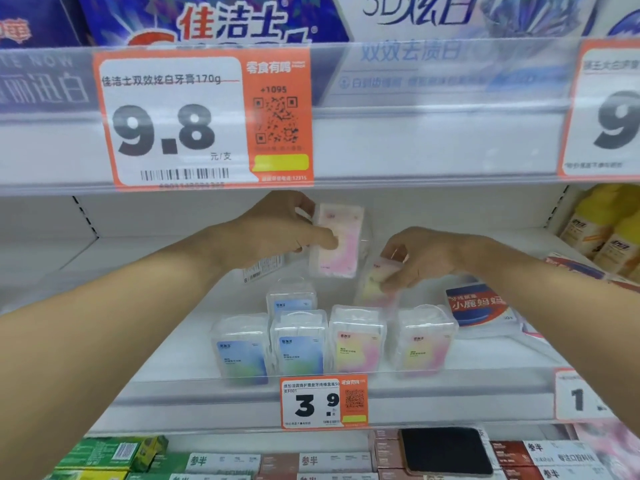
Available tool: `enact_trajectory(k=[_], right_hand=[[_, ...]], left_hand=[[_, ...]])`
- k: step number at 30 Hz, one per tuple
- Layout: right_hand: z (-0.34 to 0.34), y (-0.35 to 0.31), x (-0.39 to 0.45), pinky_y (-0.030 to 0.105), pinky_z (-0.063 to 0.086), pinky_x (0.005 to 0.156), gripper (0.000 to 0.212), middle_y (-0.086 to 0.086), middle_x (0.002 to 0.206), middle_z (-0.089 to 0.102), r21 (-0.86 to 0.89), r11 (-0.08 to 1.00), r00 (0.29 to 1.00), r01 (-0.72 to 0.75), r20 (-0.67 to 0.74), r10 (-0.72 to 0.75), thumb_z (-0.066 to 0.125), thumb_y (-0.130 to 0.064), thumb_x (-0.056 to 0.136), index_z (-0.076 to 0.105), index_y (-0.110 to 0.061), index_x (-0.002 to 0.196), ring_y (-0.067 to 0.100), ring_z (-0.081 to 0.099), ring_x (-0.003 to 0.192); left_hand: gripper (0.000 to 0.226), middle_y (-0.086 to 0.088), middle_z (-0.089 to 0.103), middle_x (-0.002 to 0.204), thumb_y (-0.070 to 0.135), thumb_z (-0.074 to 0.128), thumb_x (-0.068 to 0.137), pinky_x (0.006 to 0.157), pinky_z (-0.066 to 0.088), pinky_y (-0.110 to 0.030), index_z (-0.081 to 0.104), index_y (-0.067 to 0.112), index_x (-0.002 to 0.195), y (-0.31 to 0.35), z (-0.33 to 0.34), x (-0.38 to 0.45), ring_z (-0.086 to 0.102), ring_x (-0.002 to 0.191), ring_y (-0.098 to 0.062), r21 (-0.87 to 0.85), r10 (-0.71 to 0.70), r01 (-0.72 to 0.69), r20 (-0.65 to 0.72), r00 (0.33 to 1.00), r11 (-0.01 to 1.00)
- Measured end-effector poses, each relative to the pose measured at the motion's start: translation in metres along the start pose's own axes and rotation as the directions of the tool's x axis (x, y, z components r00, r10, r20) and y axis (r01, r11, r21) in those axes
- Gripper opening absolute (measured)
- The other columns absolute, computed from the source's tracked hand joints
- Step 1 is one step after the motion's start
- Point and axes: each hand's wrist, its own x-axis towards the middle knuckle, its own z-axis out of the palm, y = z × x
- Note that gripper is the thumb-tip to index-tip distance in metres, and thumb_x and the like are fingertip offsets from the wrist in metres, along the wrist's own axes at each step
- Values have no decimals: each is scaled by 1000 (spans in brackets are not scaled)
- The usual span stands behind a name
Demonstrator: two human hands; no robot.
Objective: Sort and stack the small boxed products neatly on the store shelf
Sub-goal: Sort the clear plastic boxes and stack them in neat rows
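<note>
Pink box (337, 240) upright, left hand (277, 230) gripping

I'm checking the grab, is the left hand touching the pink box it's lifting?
Touching. The head view shows the left hand with its fingers pinching the pink box across its front, held above the shelf.

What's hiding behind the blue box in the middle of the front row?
Behind the middle blue box stands another clear box with a blue label. Only its top half shows; its lower part, and anything behind it, is hidden.
</note>
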Motion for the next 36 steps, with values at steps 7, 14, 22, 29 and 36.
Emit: enact_trajectory(k=[7, 14, 22, 29, 36], right_hand=[[-16, 16, -35, 30, 58, 87, 38, -4, 104, 70, 82, 993, 989, 82, -129, -71, 87, -23, 70, 66, -27, 102, 19, 70, 92], [-8, 17, -59, 29, 59, 86, 33, 0, 106, 75, 283, 954, 995, 96, 10, -103, 76, -8, 81, 71, -22, 110, 17, 72, 97], [2, 27, -77, 35, 55, 94, 47, -4, 112, 73, 402, 914, 978, 57, 162, -133, 70, -50, 80, 68, -21, 117, 13, 69, 105], [11, 37, -87, 28, 50, 97, 84, -14, 120, 68, 290, 950, 954, 111, 236, -184, 95, -20, 58, 52, -30, 129, 7, 62, 115], [32, 31, -88, 37, 53, 97, 64, -11, 110, 70, 232, 957, 982, 172, 40, -186, 91, -25, 66, 56, -28, 119, 5, 67, 103]], left_hand=[[55, -11, 61, 109, 0, 80, 70, 70, 60, -35, 54, 28, 109, 12, 25, -5, 68, 79, -22, 97, 109, -130, 196, 975, 987], [28, -2, 65, 97, 25, 76, 73, 82, 57, -37, 58, 22, 94, 11, 45, -9, 67, 91, -23, 288, -76, -18, 309, 948, 957], [27, 11, 64, 101, 52, 57, 77, 101, 44, -36, 66, 31, 92, 18, 47, -14, 58, 103, -11, 515, -182, -31, 359, 915, 857], [12, 18, 64, 108, 29, 58, 93, 105, 42, -32, 65, 35, 100, 20, 45, -14, 57, 111, -7, 562, -162, -140, 454, 876, 815], [50, 18, 61, 116, 70, 61, 77, 101, 42, -32, 61, 35, 113, 25, 39, -21, 56, 112, -5, 610, -232, -153, 505, 831, 777]])
